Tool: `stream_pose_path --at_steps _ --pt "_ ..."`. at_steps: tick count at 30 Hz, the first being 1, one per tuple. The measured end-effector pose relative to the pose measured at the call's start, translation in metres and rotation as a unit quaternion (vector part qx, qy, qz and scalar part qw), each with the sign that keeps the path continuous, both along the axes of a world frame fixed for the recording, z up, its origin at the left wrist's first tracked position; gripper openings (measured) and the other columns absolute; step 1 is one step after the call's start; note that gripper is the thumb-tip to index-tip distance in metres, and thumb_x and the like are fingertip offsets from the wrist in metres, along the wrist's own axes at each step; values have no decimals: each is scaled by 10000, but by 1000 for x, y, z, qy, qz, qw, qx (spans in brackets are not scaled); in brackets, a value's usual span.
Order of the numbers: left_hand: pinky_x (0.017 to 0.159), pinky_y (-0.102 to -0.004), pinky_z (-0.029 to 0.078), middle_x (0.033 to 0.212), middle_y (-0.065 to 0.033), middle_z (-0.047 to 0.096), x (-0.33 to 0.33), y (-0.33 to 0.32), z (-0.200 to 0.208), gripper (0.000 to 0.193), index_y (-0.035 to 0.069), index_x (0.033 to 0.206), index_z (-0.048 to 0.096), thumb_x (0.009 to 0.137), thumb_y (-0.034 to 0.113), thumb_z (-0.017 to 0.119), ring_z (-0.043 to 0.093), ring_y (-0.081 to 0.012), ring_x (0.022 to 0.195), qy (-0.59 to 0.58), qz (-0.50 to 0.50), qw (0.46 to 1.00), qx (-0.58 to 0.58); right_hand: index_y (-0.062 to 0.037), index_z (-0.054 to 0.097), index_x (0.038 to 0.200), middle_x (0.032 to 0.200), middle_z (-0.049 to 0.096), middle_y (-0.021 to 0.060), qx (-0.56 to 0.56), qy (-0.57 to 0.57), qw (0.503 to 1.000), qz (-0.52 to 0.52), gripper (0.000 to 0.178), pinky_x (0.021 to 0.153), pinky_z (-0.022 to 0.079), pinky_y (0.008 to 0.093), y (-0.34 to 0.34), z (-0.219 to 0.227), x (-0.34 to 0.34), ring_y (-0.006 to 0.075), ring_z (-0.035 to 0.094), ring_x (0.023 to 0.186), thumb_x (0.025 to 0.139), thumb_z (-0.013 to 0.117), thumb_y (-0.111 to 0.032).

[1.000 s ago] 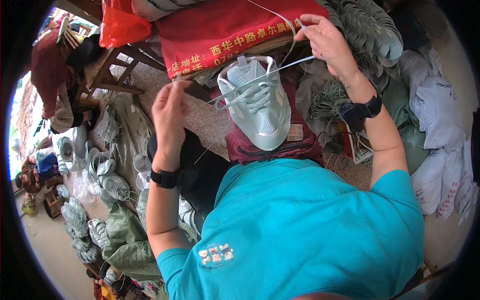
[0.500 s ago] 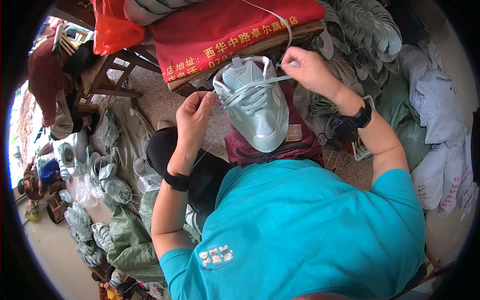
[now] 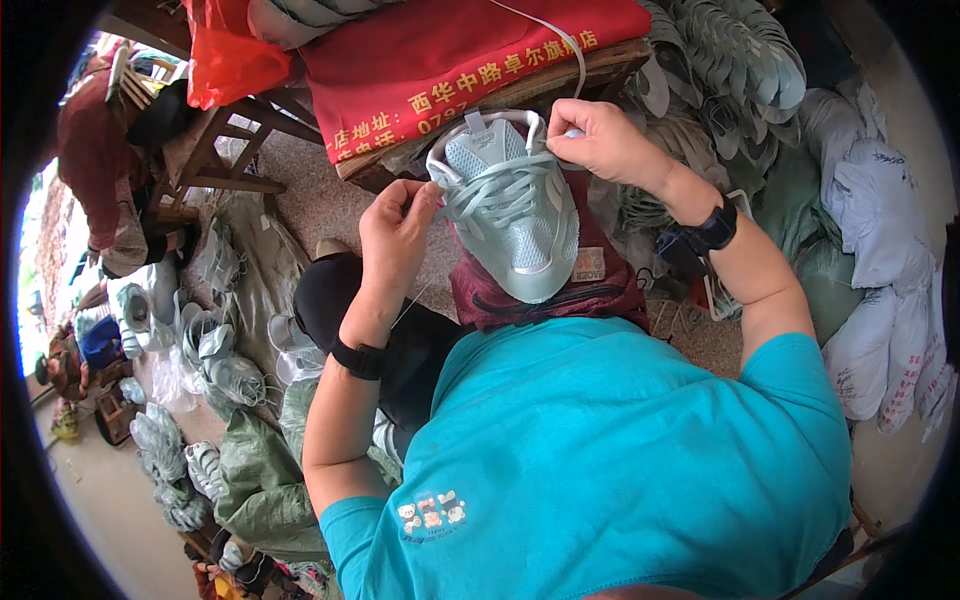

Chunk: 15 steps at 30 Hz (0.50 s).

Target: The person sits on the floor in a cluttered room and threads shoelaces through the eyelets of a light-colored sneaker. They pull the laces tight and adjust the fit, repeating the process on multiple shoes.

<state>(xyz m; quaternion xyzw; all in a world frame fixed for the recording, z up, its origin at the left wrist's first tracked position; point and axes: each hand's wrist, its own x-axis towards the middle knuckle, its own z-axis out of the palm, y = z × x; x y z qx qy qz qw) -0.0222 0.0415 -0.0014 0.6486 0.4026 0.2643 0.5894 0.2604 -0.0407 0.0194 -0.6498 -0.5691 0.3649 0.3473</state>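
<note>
So I'm standing here watching someone in a teal T-shirt (image 3: 590,430) with a pale mint sneaker (image 3: 530,245) on their lap, toe toward them, sitting on maroon fabric (image 3: 615,285). Right hand (image 3: 555,147) is pinched closed on the pale lace (image 3: 505,192) by the shoe's right collar, other fingers curled in. Left hand (image 3: 434,192) is mostly curled up, fingertips right at the left edge of the lacing; honestly can't tell if they're fully closed or gripping anything. Just beyond the toe's opposite end there's a red cloth (image 3: 400,70) over a wooden table, with stacked grey-green shoe pieces (image 3: 740,60) off to the right.
</note>
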Motion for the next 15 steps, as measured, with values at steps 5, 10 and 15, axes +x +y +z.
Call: stream_pose_path --at_steps 5,10,15 --pt "611 -188 396 805 21 621 2 -4 -3 190 -12 924 649 966 169 613 503 -25 701 -7 4 1000 1 -40 568 825 675 579 79 -47 -150 987 32 123 577 439 328 10 24 -4 177 552 611 768 634 -127" --pt "632 -221 432 767 -18 630 6 -2 6 186 -22 885 635 944 154 628 544 -69 692 46 -9 999 14 -30 548 810 737 637 126 80 -391 914 77 89 629 514 439 11 39 -26 334 648 712 743 593 -67" --pt "670 -389 491 799 -155 630 19 -4 27 186 10 854 642 866 195 632 611 -315 745 227 -30 921 314 -61 563 854 803 640 91 118 -543 815 164 160 639 540 369 15 33 -54 285 665 752 712 636 -67"
